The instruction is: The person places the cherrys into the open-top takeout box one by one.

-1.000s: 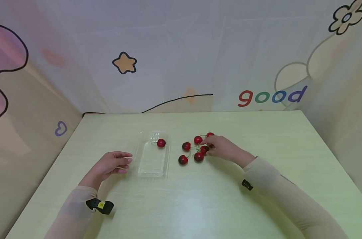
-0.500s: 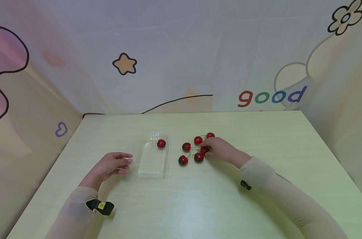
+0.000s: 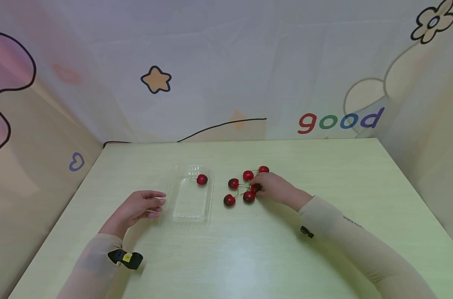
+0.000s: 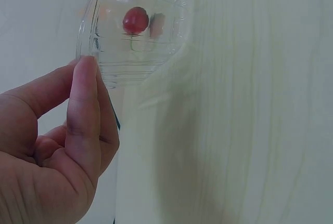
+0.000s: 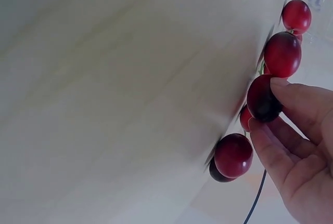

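Observation:
A clear plastic tray (image 3: 190, 205) lies on the table with one red cherry (image 3: 202, 179) at its far end. To its right is a cluster of several red cherries (image 3: 233, 183) with stems. My right hand (image 3: 257, 187) reaches into the cluster. Its thumb and fingers pinch a dark cherry (image 5: 264, 98), with other cherries (image 5: 233, 155) touching beside it. My left hand (image 3: 157, 203) rests on the table at the tray's left rim, fingers relaxed and holding nothing. In the left wrist view, a fingertip (image 4: 86, 65) sits at the edge of the tray (image 4: 104, 52).
The pale green wooden table (image 3: 248, 249) is enclosed by cloth walls at the back and on both sides. A black cable (image 3: 219, 124) runs along the back edge. Both forearms lie over the near half of the table.
My right hand and forearm have edged slightly left at the cherry cluster. The left hand, the tray and its cherry have not moved.

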Demonstrator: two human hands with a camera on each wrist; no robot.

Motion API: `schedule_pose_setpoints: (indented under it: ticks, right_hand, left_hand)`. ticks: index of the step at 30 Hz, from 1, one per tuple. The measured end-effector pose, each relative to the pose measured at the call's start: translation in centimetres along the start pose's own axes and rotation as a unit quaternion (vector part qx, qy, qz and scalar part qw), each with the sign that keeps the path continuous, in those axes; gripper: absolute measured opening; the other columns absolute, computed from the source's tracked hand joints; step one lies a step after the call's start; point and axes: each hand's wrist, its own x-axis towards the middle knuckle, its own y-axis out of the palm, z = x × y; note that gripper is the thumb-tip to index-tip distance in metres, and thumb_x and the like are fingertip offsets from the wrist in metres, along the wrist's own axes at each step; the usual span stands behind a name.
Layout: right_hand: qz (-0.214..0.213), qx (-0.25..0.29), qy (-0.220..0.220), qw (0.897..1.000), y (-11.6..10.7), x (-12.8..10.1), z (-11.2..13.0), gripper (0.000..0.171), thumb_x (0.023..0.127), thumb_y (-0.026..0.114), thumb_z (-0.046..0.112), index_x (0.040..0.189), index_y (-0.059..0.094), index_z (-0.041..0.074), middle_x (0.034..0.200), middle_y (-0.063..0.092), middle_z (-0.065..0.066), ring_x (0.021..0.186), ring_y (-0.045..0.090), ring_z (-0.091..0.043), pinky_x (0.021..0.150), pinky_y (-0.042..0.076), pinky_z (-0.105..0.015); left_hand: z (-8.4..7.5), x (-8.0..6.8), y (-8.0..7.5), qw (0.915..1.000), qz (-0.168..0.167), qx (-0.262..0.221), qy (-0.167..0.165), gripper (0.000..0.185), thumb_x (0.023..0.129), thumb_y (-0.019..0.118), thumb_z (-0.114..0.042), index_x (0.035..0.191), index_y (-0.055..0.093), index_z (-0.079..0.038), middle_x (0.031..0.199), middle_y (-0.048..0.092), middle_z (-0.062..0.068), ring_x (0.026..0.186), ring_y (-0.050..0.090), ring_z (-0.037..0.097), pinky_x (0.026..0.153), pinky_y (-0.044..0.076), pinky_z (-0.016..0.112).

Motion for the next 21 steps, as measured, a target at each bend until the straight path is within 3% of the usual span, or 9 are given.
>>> schedule_pose_setpoints:
  ticks: [12,21]
  right_hand:
    - [0.0,-0.031,0.014,0.999,-0.5,-0.7,-0.1,0.035,0.092,0.075,0.009,0.126,0.07,0.0,0.126,0.072,-0.017,0.117,0.066,-0.032,0.107,0.054,-0.046]
    - [-0.009,-0.037,0.013,0.999,-1.0,-1.4,-0.6,0.033,0.092,0.075,0.008,0.123,0.071,-0.001,0.123,0.072,-0.018,0.114,0.067,-0.032,0.106,0.054,-0.047]
  left_hand:
    - [-0.1,-0.1,0.1,1.0,-0.001,0.0,0.0,0.047,0.102,0.063,-0.015,0.14,0.051,0.01,0.096,0.068,-0.001,0.081,0.063,0.01,0.07,0.06,0.019]
    - [-0.1,-0.1,0.1,1.0,0.0,0.0,0.001,0.047,0.102,0.063,-0.015,0.14,0.051,0.01,0.096,0.068,-0.001,0.081,0.063,0.009,0.07,0.06,0.019]
